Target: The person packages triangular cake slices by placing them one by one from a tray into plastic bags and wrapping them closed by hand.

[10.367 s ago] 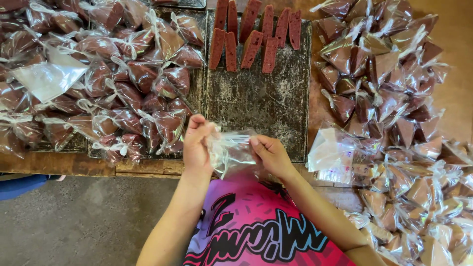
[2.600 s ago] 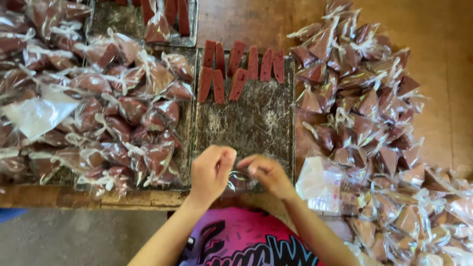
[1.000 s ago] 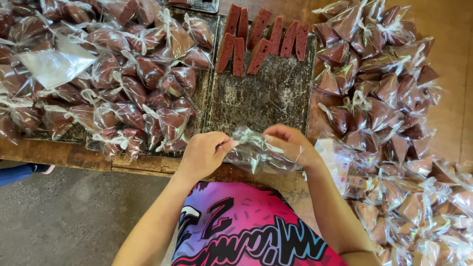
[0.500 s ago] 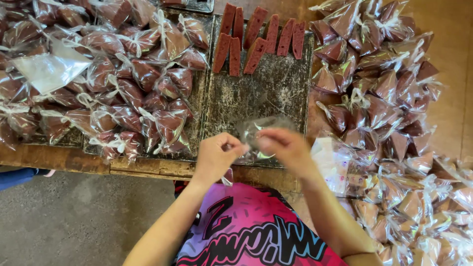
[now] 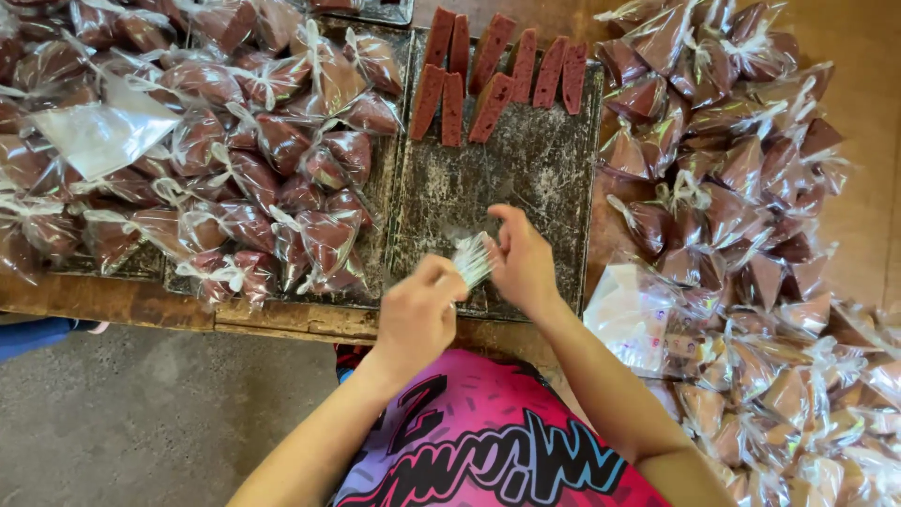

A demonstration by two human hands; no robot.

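My left hand (image 5: 418, 314) and my right hand (image 5: 521, 258) are close together over the near edge of a dark metal baking tray (image 5: 526, 183). Both pinch a small crumpled clear plastic bag (image 5: 472, 256) between them, twisted into a tight bunch. What is inside the bag is hidden by my fingers. Several reddish-brown cake slices (image 5: 493, 75) lie unwrapped at the far end of the same tray.
A heap of bagged brown slices (image 5: 244, 160) covers the trays on the left, with a flat stack of clear bags (image 5: 99, 131) on top. Another heap of bagged slices (image 5: 751, 216) spreads right. Empty bags (image 5: 633, 314) lie by my right forearm. Concrete floor lies below the wooden table edge (image 5: 141, 305).
The bag was spread wide between my hands a second ago. It is now gathered into a small twisted bunch, and my hands have come closer together.
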